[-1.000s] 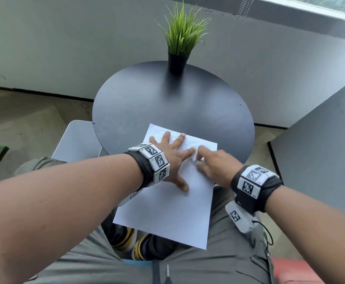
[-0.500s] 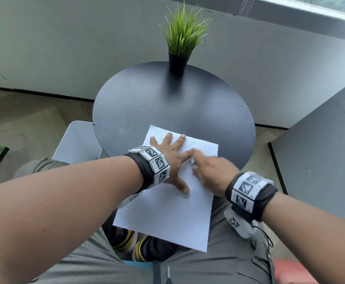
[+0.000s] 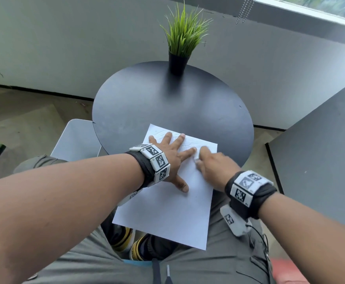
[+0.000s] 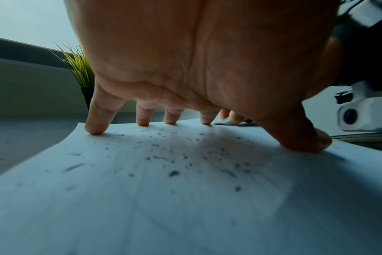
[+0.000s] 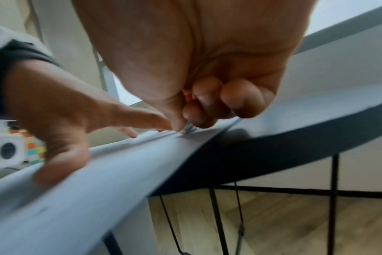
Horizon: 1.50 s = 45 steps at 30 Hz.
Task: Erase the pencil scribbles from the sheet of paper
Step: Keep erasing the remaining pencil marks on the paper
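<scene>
A white sheet of paper (image 3: 167,212) lies on the near side of a round black table (image 3: 167,103), its lower half hanging over the edge above my lap. Faint pencil scribbles (image 3: 190,143) show near its top edge. My left hand (image 3: 171,158) is spread flat on the upper part, fingertips (image 4: 94,129) pressing the sheet. My right hand (image 3: 212,169) pinches a small eraser (image 5: 186,129) and presses it on the paper beside my left index finger. Dark eraser crumbs (image 4: 175,173) are scattered under my left palm. The eraser is mostly hidden by my fingers.
A potted grass plant (image 3: 182,37) stands at the table's far edge. A white chair seat (image 3: 77,138) sits to the left below the table. A grey tabletop (image 3: 321,150) fills the right. Thin black table legs (image 5: 334,198) stand over a wood floor.
My right hand with the eraser slid a little left and toward me, then back out to the right across the top of the sheet. My left hand has stayed flat in place.
</scene>
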Tool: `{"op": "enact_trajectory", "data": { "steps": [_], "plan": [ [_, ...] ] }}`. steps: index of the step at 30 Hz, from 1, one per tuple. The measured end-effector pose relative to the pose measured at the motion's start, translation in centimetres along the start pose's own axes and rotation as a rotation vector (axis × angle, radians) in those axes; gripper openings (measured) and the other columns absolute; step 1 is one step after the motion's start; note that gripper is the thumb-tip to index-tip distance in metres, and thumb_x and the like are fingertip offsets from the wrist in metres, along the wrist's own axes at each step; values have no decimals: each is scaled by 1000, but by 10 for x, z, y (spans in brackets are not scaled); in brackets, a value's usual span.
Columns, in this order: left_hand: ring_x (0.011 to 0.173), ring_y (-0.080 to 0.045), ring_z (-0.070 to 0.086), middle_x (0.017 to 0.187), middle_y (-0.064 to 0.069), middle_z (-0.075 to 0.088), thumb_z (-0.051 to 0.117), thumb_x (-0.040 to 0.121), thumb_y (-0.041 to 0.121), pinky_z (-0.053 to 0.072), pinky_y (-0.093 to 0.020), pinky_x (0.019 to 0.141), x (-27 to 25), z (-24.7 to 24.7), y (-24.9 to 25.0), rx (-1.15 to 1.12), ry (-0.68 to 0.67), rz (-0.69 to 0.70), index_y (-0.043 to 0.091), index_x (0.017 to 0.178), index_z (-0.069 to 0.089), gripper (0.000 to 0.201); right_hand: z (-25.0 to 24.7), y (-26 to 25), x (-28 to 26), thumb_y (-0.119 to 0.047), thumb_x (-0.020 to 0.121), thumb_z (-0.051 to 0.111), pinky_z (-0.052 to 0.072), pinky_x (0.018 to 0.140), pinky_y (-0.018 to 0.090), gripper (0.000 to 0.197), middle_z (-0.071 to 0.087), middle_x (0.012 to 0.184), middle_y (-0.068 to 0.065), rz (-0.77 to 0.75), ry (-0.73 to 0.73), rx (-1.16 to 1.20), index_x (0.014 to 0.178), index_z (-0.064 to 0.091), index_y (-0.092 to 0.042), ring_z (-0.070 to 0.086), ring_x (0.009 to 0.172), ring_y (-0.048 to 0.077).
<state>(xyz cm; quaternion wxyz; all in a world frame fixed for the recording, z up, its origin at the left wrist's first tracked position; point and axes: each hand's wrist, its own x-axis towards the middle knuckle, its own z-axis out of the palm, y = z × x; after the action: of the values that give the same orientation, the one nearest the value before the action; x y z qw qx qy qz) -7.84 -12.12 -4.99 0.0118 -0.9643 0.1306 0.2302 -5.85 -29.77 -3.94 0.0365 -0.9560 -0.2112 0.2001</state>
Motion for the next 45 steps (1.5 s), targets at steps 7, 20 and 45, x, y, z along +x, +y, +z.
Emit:
{"op": "enact_trajectory", "data": {
  "steps": [7, 20, 45],
  "plan": [
    [150, -43, -7, 167, -2, -16, 60, 52, 96, 20, -76, 106, 0, -1, 2, 4, -14, -5, 49, 154, -8, 131, 14, -16, -28, -37, 100, 36, 46, 69, 39, 17, 64, 101, 13, -180, -92, -90, 105, 30, -22, 62, 90, 38],
    [150, -42, -7, 166, -2, -18, 56, 53, 98, 24, -75, 105, 0, -1, 2, 21, -17, -7, 48, 154, -10, 131, -6, 9, -3, -38, 100, 34, 47, 69, 41, 18, 63, 101, 17, -9, 5, -67, 100, 28, -21, 55, 79, 39],
    [151, -42, -12, 166, -2, -21, 57, 56, 96, 16, -78, 108, 0, 0, 2, 2, -44, -12, 47, 155, -12, 131, 14, -23, -23, -31, 100, 35, 43, 65, 39, 22, 63, 97, 11, -137, -53, -159, 117, 30, -18, 63, 87, 38]
  ]
}}
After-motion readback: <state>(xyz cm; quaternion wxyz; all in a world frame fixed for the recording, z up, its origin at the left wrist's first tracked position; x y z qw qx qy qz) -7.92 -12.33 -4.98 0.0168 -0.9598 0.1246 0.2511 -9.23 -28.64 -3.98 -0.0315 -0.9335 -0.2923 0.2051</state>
